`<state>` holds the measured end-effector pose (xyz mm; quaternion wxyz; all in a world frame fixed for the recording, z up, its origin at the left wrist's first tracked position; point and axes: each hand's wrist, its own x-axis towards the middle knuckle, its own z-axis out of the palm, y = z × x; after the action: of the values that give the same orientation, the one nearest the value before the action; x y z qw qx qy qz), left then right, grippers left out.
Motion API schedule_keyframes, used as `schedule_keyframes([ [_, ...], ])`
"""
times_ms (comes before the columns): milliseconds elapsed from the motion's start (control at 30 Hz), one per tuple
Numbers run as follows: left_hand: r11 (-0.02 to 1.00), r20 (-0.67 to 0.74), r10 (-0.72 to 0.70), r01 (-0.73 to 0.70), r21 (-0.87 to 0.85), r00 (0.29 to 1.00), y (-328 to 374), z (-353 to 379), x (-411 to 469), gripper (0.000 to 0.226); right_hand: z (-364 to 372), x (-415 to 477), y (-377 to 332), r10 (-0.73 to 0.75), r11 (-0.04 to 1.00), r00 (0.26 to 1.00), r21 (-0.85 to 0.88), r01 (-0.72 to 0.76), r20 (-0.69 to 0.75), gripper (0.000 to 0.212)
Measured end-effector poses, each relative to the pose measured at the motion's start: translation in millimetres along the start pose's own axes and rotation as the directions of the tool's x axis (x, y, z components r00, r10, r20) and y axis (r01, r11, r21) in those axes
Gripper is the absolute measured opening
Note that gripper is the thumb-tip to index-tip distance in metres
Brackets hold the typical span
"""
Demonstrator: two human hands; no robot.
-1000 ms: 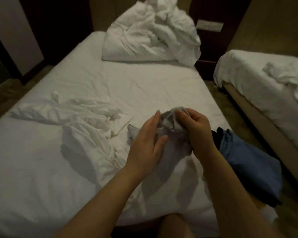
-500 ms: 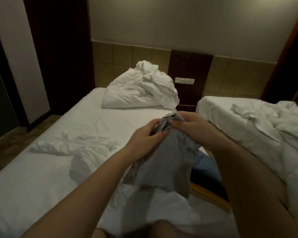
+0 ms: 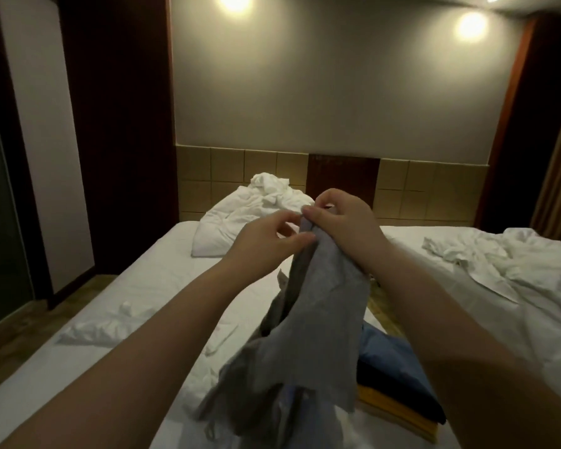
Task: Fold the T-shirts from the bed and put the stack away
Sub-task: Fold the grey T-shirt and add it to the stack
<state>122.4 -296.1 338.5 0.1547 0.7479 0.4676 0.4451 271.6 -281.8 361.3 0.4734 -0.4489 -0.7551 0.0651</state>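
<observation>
Change over the last second: the grey T-shirt point(image 3: 321, 319) was bunched low against the bed point(image 3: 149, 280) and has now been raised well above it. It hangs free from its top edge, and the lower folds are blurred. Judged as the opening-out step: an edge is being found so the shirt can be laid flat, and no fold has been made on it yet.

Left part of the bed: a crumpled white garment point(image 3: 110, 325) is seen lying loose, unfolded. Whether it is a T-shirt can't be told.

Above the middle of the bed: the left hand point(image 3: 269, 236) is held up, forearm stretched forward, with thumb and fingertips closed in a pinch on the shirt's top edge. Just right of it the right hand point(image 3: 345, 222) is held slightly higher, fingers curled round the same edge and the fabric gathered in the grip. The two hands are almost touching, so the shirt is not yet spread.

Near right corner of the bed: a folded stack point(image 3: 399, 384) is seen – blue on top, dark under it, yellow at the bottom – partly hidden behind the hanging shirt. Some folding is therefore taken as done – putting away is still pending.
</observation>
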Motion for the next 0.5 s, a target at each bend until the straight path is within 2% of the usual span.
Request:
schedule_keyframes([
  [100, 0.999, -0.025, -0.038, 0.037, -0.034, 0.999, 2.6, -5.3, 2.1, 0.028, 6.5, 0.2, -4.3, 0.094, 0.984, 0.995, 0.150, -0.100, 0.044, 0.028],
  [200, 0.937, 0.119, -0.160, 0.189, -0.293, 0.980, -4.4, -4.0, -3.5, 0.030, 15.8, -6.1, -7.0, 0.206, 0.890, 0.970, 0.386, -0.241, 0.131, 0.024],
  [300, 0.864, 0.230, -0.174, 0.261, -0.430, 0.958, -16.0, -0.4, -9.9, 0.026, 28.9, -13.9, -3.9, 0.213, 0.881, 0.961, 0.389, -0.268, 0.177, 0.016],
  [400, 0.845, 0.181, -0.204, 0.266, -0.463, 0.962, -27.8, 1.3, -11.1, 0.012, 37.4, -23.3, 2.0, 0.204, 0.805, 0.927, 0.484, -0.342, 0.315, 0.014],
  [467, 0.846, 0.155, -0.236, 0.281, -0.453, 0.959, -36.1, 1.9, -11.5, 0.017, 41.7, -28.9, 8.2, 0.201, 0.755, 0.903, 0.527, -0.389, 0.379, 0.012],
  [500, 0.855, 0.150, -0.237, 0.279, -0.437, 0.960, -39.6, 3.1, -11.8, 0.018, 43.7, -30.7, 11.7, 0.204, 0.770, 0.904, 0.509, -0.385, 0.375, 0.010],
])
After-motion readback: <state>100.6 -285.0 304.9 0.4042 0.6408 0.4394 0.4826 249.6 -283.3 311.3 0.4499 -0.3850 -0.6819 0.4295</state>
